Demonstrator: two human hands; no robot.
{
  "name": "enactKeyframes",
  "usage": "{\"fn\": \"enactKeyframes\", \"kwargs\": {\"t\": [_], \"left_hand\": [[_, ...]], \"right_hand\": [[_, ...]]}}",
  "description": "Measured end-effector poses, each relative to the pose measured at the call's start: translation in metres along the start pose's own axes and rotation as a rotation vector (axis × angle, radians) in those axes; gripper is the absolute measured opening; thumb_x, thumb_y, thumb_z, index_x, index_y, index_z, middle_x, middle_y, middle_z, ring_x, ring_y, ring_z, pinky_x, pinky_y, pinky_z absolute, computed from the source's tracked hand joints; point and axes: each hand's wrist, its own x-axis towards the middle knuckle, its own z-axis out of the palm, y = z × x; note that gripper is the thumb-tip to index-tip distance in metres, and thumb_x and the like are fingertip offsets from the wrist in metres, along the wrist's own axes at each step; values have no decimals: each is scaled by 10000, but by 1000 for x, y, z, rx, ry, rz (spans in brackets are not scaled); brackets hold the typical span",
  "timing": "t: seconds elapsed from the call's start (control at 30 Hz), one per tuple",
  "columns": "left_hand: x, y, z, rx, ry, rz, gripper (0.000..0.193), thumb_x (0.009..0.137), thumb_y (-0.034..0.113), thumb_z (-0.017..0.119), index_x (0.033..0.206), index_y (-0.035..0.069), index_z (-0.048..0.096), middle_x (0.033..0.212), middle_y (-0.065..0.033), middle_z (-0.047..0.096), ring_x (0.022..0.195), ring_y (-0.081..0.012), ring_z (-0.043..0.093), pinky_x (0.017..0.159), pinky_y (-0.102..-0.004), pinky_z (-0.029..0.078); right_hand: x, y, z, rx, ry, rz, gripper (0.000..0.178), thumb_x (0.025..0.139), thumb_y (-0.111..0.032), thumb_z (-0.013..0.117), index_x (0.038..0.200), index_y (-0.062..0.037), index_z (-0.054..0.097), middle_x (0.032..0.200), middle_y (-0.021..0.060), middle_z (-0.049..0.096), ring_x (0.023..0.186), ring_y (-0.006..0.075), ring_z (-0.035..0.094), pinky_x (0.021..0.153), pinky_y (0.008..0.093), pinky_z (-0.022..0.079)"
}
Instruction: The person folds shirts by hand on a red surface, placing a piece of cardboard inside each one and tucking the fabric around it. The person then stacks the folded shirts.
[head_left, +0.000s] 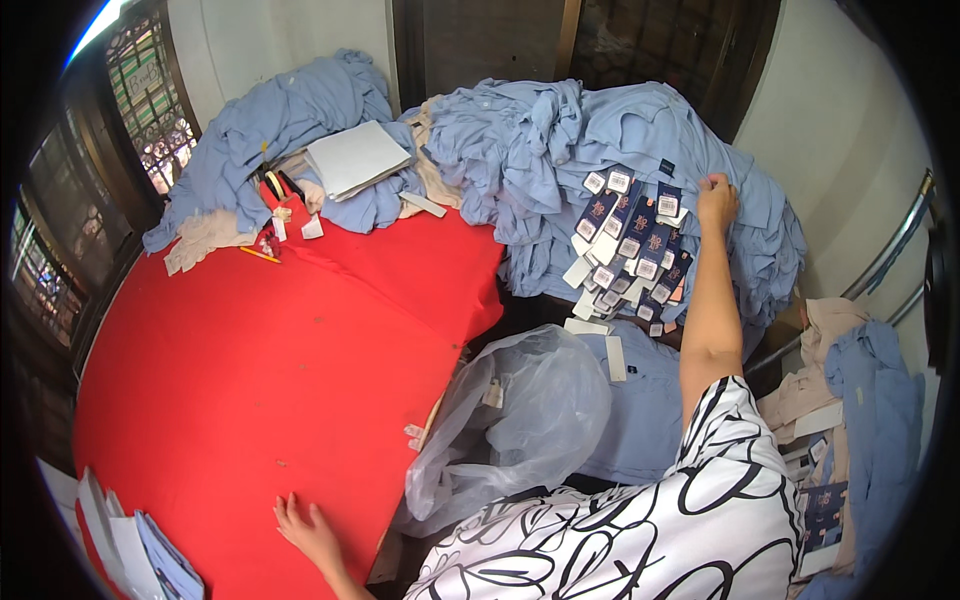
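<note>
My right hand reaches to the far right, its fingers curled and pinching at a light blue shirt on a big heap. Just left of that hand hang many navy and white hang tags, bunched along the front of the heap. My left hand rests near the front edge of a red-covered table. Its fingers are spread flat on the cloth, holding nothing.
A crumpled clear plastic bag lies between the table and my body. White sheets top the back-left shirts, near a tag gun and a yellow pencil. Folded blue and beige clothes stand at right; flat packs sit front left.
</note>
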Motion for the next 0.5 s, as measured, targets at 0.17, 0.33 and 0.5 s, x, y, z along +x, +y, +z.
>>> {"fn": "enactKeyframes", "kwargs": {"t": [0.17, 0.33, 0.5], "left_hand": [[4, 99, -18, -489, -11, 144, 236, 935, 90, 589, 1144, -14, 624, 1178, -156, 606, 1120, -292, 573, 985, -374, 435], [-27, 268, -12, -875, -700, 458, 541, 821, 180, 754, 1304, 19, 570, 1284, -161, 602, 1209, -296, 573, 1021, -377, 431], [-12, 291, -8, -1268, -672, 362, 500, 943, 152, 619, 1388, -2, 452, 1375, -172, 523, 1287, -274, 503, 1060, -351, 396]], "right_hand": [[-18, -73, -85, 572, -31, -238, 191, 968, -282, 561, 994, -102, 618, 910, 108, 671, 896, 297, 641, 797, 402, 498], [-172, -189, -216, 1202, -644, -624, 89, 941, -134, 616, 949, -46, 619, 817, 111, 658, 740, 205, 655, 653, 330, 516], [-250, -186, -276, 1667, -730, -1123, 401, 808, -188, 745, 1154, -46, 599, 1185, 176, 612, 1104, 346, 596, 944, 439, 467]]}}
